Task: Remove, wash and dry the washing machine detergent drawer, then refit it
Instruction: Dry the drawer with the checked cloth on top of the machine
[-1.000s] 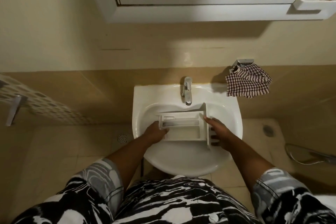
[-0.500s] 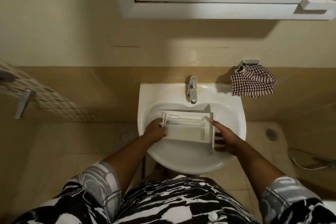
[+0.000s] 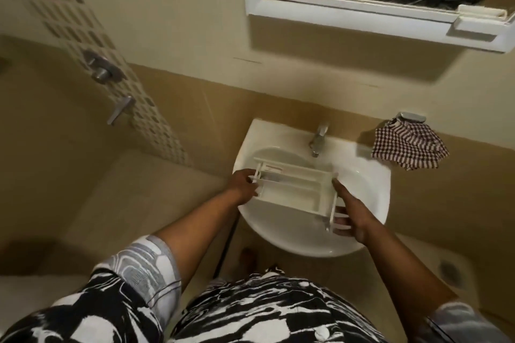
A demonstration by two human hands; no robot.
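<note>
Drawer is held over the sink basin, carried between both hands, open side up, compartments visible. Left hand grips the drawer's left end; its fingers are curled round the end wall and the thin rails there. Right hand holds the opposite end at the flat front panel: the thumb lies along the panel's upper edge and the fingers reach across its outer face, so the panel is pinched between them. Neither hand holds anything else. Whether the underside of the drawer touches the basin cannot be told from this view. Beyond the grip, at the far side of the sink, stands the tap, its spout pointing down just past the drawer's far wall; no contact between the two is seen. To the right of the right hand, and further off on the wall, a checked cloth hangs from a metal hook, well apart from the drawer. Above the grip, high on the wall, is a white-framed mirror. Well to the left of the left hand, a metal lever handle sits on a tiled strip.
</note>
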